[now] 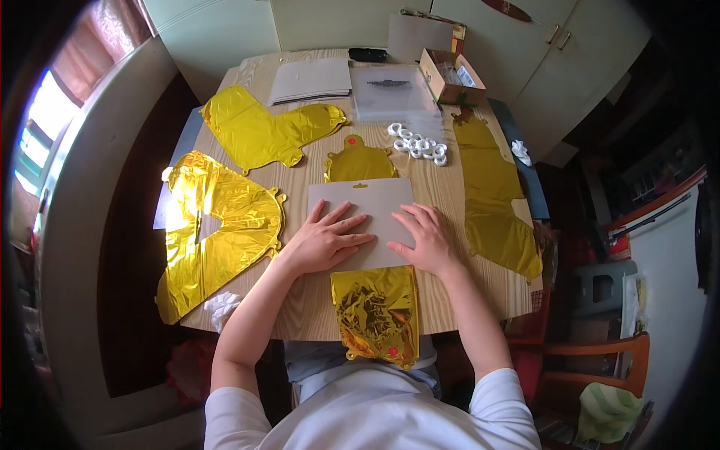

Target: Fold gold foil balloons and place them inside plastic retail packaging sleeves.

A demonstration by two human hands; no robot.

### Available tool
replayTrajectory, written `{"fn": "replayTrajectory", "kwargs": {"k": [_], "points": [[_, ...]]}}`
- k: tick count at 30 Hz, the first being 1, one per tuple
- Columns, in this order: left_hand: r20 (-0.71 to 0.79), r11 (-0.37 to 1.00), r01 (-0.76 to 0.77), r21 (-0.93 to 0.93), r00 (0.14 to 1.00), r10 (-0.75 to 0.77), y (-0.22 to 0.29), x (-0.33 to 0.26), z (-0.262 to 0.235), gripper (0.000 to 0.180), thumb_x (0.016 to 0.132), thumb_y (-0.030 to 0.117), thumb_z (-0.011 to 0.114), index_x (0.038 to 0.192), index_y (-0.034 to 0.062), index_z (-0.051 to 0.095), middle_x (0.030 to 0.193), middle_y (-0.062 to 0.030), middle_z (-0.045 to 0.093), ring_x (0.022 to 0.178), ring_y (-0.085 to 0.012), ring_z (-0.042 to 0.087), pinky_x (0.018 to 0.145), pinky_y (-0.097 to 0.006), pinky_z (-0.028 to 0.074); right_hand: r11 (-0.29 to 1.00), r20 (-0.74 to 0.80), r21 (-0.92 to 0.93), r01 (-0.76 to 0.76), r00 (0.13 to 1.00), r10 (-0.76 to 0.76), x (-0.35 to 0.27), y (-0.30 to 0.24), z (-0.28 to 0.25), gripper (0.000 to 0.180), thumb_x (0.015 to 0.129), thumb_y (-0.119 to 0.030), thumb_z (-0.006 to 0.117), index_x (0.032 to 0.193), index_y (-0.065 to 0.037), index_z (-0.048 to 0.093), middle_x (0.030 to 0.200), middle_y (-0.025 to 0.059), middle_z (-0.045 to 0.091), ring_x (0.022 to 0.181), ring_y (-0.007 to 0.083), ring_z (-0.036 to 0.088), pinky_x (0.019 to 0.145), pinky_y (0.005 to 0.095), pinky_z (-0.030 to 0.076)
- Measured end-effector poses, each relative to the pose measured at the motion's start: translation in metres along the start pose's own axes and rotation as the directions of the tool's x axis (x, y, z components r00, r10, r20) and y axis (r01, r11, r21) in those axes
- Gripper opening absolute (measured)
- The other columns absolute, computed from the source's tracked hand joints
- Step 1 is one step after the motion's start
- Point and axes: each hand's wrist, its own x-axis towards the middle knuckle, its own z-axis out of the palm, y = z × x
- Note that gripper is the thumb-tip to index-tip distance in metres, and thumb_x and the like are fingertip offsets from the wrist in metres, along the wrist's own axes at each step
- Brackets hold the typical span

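Note:
A grey card (379, 196) with a small hang slot lies crosswise over a gold foil balloon (373, 307). Beyond the card shows the balloon's rounded far end, and its near end droops over the table's front edge. My left hand (324, 241) rests flat on the card's left part, fingers spread. On the card's right side, my right hand (424, 236) presses down with its fingers apart. Neither hand grips anything. The stretch of foil under the card is hidden.
More flat gold foil balloons lie at the left (217, 247), back left (259, 131) and right (491, 191). Farther back are white ribbon rolls (420, 145), stacked cards (311, 79), clear plastic bags (394, 94) and an open cardboard box (452, 79). Crumpled tissue (223, 307) sits near the front-left edge.

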Motion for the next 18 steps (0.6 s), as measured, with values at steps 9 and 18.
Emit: {"fn": "replayTrajectory", "kwargs": {"k": [9,18], "points": [[-0.015,1.000,-0.009,0.005,1.000,0.009,0.0014,0.0002,-0.0011,0.041,0.094,0.033,0.056,0.134,0.0397,0.056,0.149,-0.0033,0.043,0.143,-0.0335,0.030,0.116,-0.062,0.015,1.000,0.029,0.008,-0.021,0.999,0.020,0.0012,-0.0027,-0.0029,0.059,0.084,-0.047,0.068,0.129,-0.010,0.056,0.135,0.0117,0.051,0.131,0.0309,0.041,0.112,0.0461,0.028],[-0.039,1.000,0.002,-0.023,0.999,-0.003,-0.0002,0.0002,0.0003,0.039,0.094,0.033,0.056,0.133,0.0383,0.057,0.148,-0.0051,0.044,0.142,-0.0338,0.031,0.115,-0.062,0.016,1.000,0.014,0.011,-0.013,1.000,0.013,0.0013,0.0019,0.0024,0.058,0.085,-0.047,0.066,0.128,-0.009,0.057,0.137,0.0143,0.051,0.131,0.0329,0.042,0.112,0.0486,0.027]]}}
